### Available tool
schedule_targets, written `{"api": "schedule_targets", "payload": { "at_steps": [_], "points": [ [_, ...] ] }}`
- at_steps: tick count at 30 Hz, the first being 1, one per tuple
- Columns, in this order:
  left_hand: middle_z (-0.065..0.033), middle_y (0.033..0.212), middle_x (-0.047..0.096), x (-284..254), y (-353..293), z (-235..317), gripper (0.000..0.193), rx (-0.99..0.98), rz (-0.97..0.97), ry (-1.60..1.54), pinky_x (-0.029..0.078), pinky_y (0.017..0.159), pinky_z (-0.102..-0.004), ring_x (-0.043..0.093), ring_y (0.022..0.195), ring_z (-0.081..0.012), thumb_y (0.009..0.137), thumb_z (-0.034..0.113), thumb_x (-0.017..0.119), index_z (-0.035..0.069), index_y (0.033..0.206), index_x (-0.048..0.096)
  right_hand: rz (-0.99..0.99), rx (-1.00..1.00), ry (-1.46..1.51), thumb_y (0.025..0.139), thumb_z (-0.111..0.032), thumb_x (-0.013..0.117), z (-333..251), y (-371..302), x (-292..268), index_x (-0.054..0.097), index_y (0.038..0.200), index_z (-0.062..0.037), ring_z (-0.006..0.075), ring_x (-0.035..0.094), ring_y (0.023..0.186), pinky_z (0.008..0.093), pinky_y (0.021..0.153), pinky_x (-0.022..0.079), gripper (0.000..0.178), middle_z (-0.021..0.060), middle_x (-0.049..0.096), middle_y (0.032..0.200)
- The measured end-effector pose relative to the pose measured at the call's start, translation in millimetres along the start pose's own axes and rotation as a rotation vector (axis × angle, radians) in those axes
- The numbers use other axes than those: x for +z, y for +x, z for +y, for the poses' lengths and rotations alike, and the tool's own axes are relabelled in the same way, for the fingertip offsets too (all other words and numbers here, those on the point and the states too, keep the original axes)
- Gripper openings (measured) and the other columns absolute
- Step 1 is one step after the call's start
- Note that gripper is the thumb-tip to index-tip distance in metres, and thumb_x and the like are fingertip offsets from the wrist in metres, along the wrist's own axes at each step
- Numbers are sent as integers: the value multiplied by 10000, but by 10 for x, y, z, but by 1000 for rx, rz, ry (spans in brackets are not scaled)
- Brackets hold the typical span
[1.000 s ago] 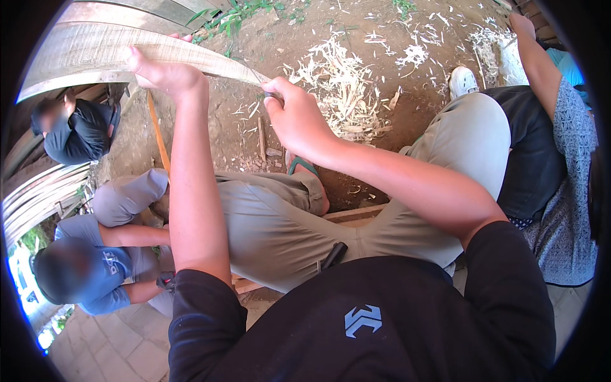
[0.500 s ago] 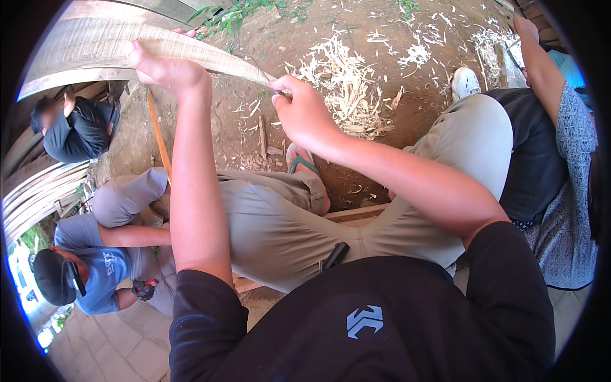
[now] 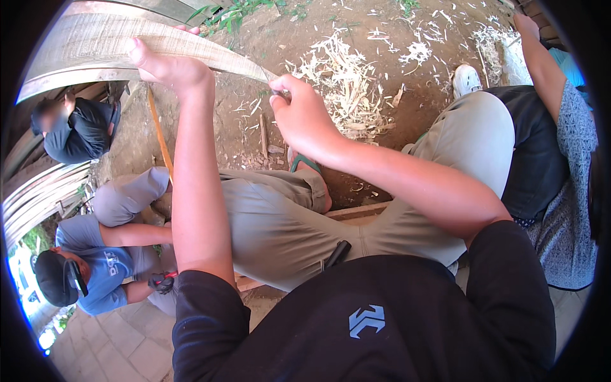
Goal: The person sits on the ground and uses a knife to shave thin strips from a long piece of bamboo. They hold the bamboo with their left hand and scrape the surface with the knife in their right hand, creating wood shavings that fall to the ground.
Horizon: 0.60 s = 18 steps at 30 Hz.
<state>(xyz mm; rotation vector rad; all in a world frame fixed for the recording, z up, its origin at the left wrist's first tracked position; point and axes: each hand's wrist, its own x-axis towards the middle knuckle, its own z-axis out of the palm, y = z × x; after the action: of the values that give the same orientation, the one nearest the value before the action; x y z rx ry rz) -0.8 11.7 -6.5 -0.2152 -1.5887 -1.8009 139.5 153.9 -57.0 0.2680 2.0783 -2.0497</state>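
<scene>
A long pale strip of wood (image 3: 108,41), with grain along its face, runs from the upper left and narrows toward the middle of the view. My left hand (image 3: 175,70) is wrapped around it, the thumb on the near side and fingertips showing past the far edge. At the narrow end my right hand (image 3: 302,114) is closed in a fist around a small knife (image 3: 276,93). Its handle is mostly hidden by the fingers; a thin dark blade shows against the end of the strip.
Wood shavings (image 3: 347,89) lie heaped on the dirt floor beyond my right hand. A person in a blue shirt (image 3: 102,264) sits at my left, another in dark clothes (image 3: 79,130) farther off. A person in patterned cloth (image 3: 541,210) is close on my right.
My right hand and the knife have shifted slightly, and the blade's angle against the strip differs. My left hand stays nearly in place. The gloved hand at my left has moved, showing something red.
</scene>
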Motion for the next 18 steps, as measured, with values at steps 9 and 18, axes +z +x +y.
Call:
{"api": "schedule_targets", "payload": {
  "at_steps": [9,18],
  "points": [
    [-148,945,549,-28,52,-47,582,-16,-39,-46,578,591,-446,625,743,-275,1013,587,419,33,1188,455,-46,13,-35,1008,-107,583,58,174,-55,633,1238,24,204,615,653,377,621,471,269,156,669,831],
    [-96,971,545,10,9,44,626,-104,0,19,505,704,-471,567,813,-244,966,637,349,64,1167,501,-24,19,-31,1009,-102,570,42,69,-50,623,1265,39,219,634,681,390,641,479,297,174,687,865]
  ]
}}
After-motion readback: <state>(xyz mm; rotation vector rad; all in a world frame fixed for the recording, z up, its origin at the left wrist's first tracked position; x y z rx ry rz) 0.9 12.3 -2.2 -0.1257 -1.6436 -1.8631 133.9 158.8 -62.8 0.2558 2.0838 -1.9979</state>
